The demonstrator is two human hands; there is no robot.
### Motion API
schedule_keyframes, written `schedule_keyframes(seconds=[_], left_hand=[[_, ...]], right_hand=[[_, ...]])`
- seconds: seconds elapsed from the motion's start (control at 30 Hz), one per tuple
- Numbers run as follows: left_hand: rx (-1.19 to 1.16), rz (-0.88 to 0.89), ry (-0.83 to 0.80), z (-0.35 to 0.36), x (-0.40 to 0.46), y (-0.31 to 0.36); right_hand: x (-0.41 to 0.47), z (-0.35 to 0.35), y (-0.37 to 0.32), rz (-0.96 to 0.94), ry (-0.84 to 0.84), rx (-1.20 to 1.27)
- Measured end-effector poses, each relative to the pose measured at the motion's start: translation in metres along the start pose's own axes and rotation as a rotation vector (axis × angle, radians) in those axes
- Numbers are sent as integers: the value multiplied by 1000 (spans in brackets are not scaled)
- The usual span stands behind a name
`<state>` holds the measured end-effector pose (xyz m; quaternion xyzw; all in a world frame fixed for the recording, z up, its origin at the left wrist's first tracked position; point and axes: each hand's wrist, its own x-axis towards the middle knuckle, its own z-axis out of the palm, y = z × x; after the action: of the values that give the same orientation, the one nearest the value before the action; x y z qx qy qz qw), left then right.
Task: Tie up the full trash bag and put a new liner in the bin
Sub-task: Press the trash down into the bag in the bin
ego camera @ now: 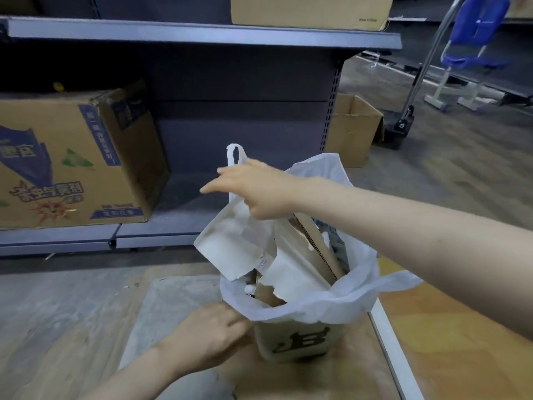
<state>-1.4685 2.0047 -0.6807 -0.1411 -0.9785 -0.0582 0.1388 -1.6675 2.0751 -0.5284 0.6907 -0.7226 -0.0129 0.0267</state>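
A grey metal shelving unit [202, 36] fills the back of the view, its left side running out of frame. On its lower shelf sits a printed cardboard box [78, 163], cut off at the left edge; a second plain box [308, 10] on the upper shelf is cropped at the top. An open carton [354, 128] stands on the floor beyond the unit's right post, near a partly seen blue chair [476, 33].

The bin [297, 342] stands on a flattened sheet of cardboard [178, 298] on the floor, near that sheet's right edge. Only the bin's lower front wall shows, with a dark printed mark; the rest is draped by the white trash bag [340, 301], whose rim is folded out over the bin. The bag is stuffed with paper and corrugated card, the lower contents hidden.

The right hand [259, 192] reaches over the bin and pinches one looped bag handle [235, 157], index finger extended. The left hand [213, 333] rests against the bin's left side, fingertips hidden behind the bag's rim, so its grasp cannot be told.
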Motion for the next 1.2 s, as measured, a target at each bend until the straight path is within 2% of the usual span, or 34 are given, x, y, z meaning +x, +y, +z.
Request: schedule_keyframes(seconds=[0.03,0.1,0.2,0.33,0.43,0.53,0.77,0.93,1.1,1.2], left_hand=[[39,39,68,-1,2,6],[106,-4,308,-9,-4,-4],[66,-121,338,-10,-7,10],[91,-108,373,-21,16,9],[123,-66,343,-25,28,14],[88,-11,298,-34,32,5],[166,115,69,-62,34,-11],[167,138,52,-71,47,-7],[178,175,23,-73,55,0],[142,120,3,-67,52,8]], right_hand=[[2,5,-4,-3,-49,-20],[0,14,-7,-10,-117,-71],[-7,19,-3,19,-125,-105],[-24,15,9,-8,-61,-178],[-43,12,14,-60,-28,-195],[-57,13,16,-58,-83,-109],[-81,35,15,-28,-109,35],[-90,58,17,-2,-141,118],[-85,82,14,24,-255,47],[-80,86,9,9,-280,29]])
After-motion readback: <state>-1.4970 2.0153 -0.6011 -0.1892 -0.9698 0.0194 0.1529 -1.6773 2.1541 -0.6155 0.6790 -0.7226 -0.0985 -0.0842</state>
